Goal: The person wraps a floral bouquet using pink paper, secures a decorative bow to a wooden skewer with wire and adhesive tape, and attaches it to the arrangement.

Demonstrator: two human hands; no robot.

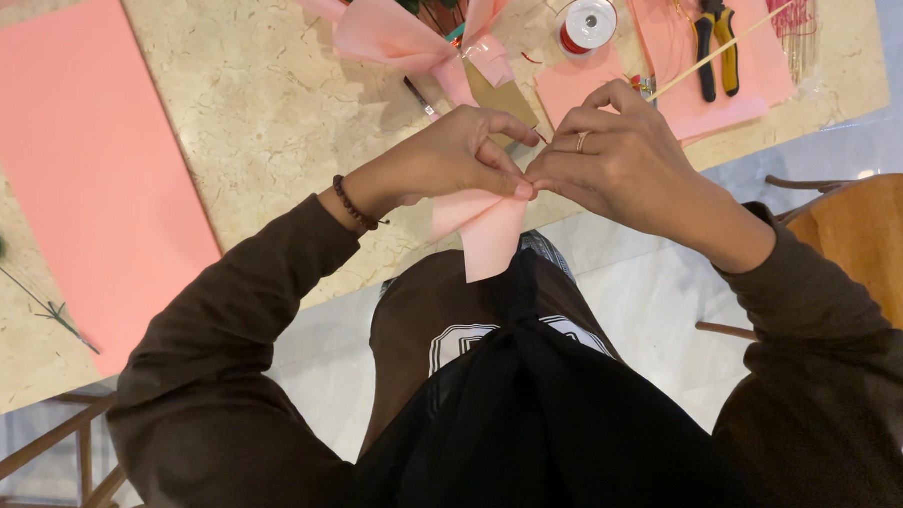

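My left hand (458, 156) and my right hand (618, 163) meet above the table's near edge, both pinching a folded piece of pink paper (491, 233). The paper hangs down from my fingertips in two flaps. A thin reddish wire end pokes out between my fingers near my right index finger. A ring sits on my right hand and a dark bead bracelet (355, 204) on my left wrist. Just beyond my hands lies a pink wrapped bouquet (404, 30) with green leaves at its top.
A large pink paper sheet (78, 167) covers the marble table (266, 110) at left. A spool of red wire (587, 24), black-and-yellow pliers (716, 39), a thin wooden stick (720, 49) and smaller pink sheets lie at the back right. A wooden chair (871, 239) stands to my right.
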